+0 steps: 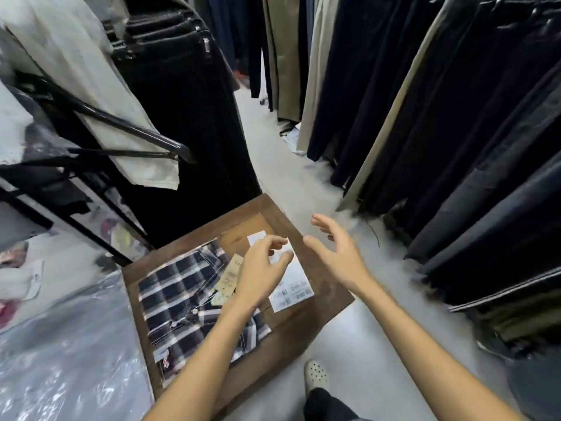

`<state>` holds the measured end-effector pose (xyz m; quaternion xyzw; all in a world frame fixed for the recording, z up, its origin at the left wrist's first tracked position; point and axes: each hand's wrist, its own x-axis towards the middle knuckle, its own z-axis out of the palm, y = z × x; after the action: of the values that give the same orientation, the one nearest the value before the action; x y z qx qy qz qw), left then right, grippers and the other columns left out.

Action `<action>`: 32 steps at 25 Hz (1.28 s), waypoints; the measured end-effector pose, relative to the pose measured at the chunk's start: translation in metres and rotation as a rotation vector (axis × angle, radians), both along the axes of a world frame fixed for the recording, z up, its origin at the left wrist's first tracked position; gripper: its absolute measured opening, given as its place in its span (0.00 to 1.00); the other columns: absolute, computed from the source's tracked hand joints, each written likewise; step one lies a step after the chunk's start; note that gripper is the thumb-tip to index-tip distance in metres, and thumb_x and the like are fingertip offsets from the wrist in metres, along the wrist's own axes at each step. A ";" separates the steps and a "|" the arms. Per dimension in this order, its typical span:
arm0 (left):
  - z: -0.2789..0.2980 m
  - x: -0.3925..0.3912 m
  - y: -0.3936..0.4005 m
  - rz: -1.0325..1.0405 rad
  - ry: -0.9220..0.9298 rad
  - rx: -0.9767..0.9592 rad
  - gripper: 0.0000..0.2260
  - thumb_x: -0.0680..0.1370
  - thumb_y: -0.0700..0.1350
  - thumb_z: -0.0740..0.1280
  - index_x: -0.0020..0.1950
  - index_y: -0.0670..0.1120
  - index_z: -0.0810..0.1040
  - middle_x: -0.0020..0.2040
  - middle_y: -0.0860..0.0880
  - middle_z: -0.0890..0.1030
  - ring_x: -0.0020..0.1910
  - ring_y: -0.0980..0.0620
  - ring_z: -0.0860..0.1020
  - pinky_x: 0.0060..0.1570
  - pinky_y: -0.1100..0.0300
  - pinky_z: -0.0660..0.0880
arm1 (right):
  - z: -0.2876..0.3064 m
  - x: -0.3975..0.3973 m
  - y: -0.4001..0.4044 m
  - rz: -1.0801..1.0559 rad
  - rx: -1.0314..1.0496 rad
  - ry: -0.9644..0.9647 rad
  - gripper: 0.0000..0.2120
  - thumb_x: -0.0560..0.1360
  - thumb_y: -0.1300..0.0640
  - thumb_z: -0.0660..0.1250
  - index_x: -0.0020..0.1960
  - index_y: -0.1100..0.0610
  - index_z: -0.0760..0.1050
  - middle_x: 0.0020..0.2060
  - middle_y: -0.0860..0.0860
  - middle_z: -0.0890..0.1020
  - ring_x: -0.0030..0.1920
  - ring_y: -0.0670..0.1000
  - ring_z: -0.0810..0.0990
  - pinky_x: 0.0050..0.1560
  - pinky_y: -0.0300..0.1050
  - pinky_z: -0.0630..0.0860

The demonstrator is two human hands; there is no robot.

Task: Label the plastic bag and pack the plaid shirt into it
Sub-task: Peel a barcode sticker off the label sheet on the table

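Lying folded on the counter (pixel 303 332), the plaid shirt (pixel 182 302) is showing no bag around it. Left hand (pixel 261 275) is pinching at a label sheet (pixel 291 284) at its 1 o'clock; right hand (pixel 340 253) is hovering spread, empty. Labelling and packing appear outstanding.

Label sheet (pixel 292 284) print blurred; plaid shirt (pixel 182 302) partly under forearm.

Left hand (pixel 261 268) fingers curled, right hand (pixel 337 253) spread
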<state>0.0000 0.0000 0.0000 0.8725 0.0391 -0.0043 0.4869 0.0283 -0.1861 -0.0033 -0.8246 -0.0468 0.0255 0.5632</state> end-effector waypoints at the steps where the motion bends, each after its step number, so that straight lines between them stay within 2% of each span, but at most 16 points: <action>1: -0.005 0.002 -0.005 0.003 0.017 0.023 0.10 0.78 0.49 0.70 0.59 0.53 0.80 0.55 0.59 0.81 0.56 0.57 0.78 0.56 0.57 0.74 | -0.002 0.004 -0.004 0.003 0.022 0.022 0.24 0.75 0.40 0.69 0.70 0.40 0.71 0.64 0.34 0.77 0.69 0.41 0.72 0.69 0.43 0.68; 6: -0.050 0.007 -0.016 -0.056 0.190 0.301 0.10 0.77 0.48 0.69 0.57 0.52 0.82 0.54 0.53 0.81 0.54 0.53 0.79 0.56 0.55 0.75 | -0.029 0.030 -0.009 0.120 0.004 0.145 0.20 0.77 0.43 0.70 0.68 0.43 0.76 0.65 0.38 0.79 0.66 0.40 0.75 0.67 0.39 0.69; 9: -0.076 0.007 -0.014 -0.118 0.317 0.385 0.08 0.77 0.47 0.70 0.55 0.50 0.81 0.52 0.49 0.80 0.53 0.48 0.80 0.55 0.55 0.75 | -0.052 0.044 -0.005 0.260 -0.070 0.174 0.12 0.78 0.45 0.69 0.60 0.44 0.81 0.59 0.38 0.81 0.63 0.42 0.77 0.66 0.44 0.72; 12: -0.091 0.009 -0.013 -0.156 0.373 0.402 0.09 0.78 0.48 0.70 0.57 0.50 0.80 0.52 0.47 0.79 0.55 0.45 0.79 0.58 0.50 0.75 | -0.075 0.051 -0.005 0.381 -0.311 0.123 0.11 0.76 0.42 0.68 0.54 0.44 0.84 0.56 0.39 0.82 0.59 0.46 0.78 0.65 0.51 0.71; 15: -0.099 0.009 -0.010 -0.192 0.349 0.417 0.13 0.78 0.52 0.71 0.62 0.53 0.79 0.52 0.49 0.77 0.56 0.48 0.77 0.58 0.51 0.75 | -0.086 0.050 -0.014 0.457 -0.663 0.075 0.12 0.74 0.40 0.68 0.54 0.42 0.84 0.54 0.41 0.82 0.58 0.49 0.75 0.59 0.49 0.65; 18: -0.104 0.014 -0.009 -0.254 0.348 0.413 0.18 0.77 0.56 0.71 0.67 0.59 0.77 0.53 0.49 0.75 0.56 0.50 0.77 0.57 0.55 0.73 | -0.093 0.043 -0.021 0.450 -0.822 0.064 0.14 0.73 0.38 0.68 0.55 0.41 0.84 0.53 0.41 0.82 0.58 0.50 0.73 0.55 0.49 0.62; 21: -0.111 0.018 -0.007 -0.325 0.348 0.430 0.21 0.77 0.60 0.70 0.70 0.61 0.75 0.53 0.48 0.73 0.56 0.48 0.75 0.57 0.56 0.70 | -0.096 0.036 -0.020 0.411 -0.856 0.041 0.13 0.74 0.38 0.67 0.54 0.40 0.85 0.51 0.41 0.82 0.57 0.49 0.72 0.51 0.48 0.57; 23: -0.116 0.019 -0.005 -0.367 0.339 0.460 0.22 0.77 0.61 0.70 0.70 0.62 0.75 0.52 0.49 0.70 0.56 0.46 0.73 0.60 0.53 0.70 | -0.097 0.032 -0.018 0.379 -0.879 0.024 0.12 0.75 0.38 0.66 0.53 0.39 0.85 0.50 0.41 0.82 0.56 0.49 0.72 0.52 0.49 0.58; 27: -0.123 0.018 -0.003 -0.389 0.302 0.496 0.24 0.76 0.61 0.70 0.72 0.63 0.73 0.51 0.50 0.67 0.52 0.50 0.68 0.61 0.49 0.70 | -0.098 0.024 -0.012 0.372 -0.927 0.004 0.11 0.77 0.41 0.66 0.54 0.39 0.85 0.51 0.41 0.82 0.55 0.50 0.72 0.52 0.50 0.58; 32: -0.131 0.019 0.005 -0.454 0.284 0.506 0.28 0.74 0.64 0.69 0.74 0.65 0.69 0.52 0.51 0.66 0.51 0.51 0.66 0.61 0.47 0.70 | -0.101 0.018 -0.003 0.322 -0.933 -0.007 0.12 0.78 0.46 0.63 0.51 0.43 0.86 0.48 0.44 0.83 0.53 0.52 0.74 0.51 0.50 0.59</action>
<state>0.0190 0.0052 -0.1305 0.9425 -0.0884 -0.2236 0.2322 0.0463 -0.1892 -0.1040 -0.9712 -0.1592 0.1277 0.1226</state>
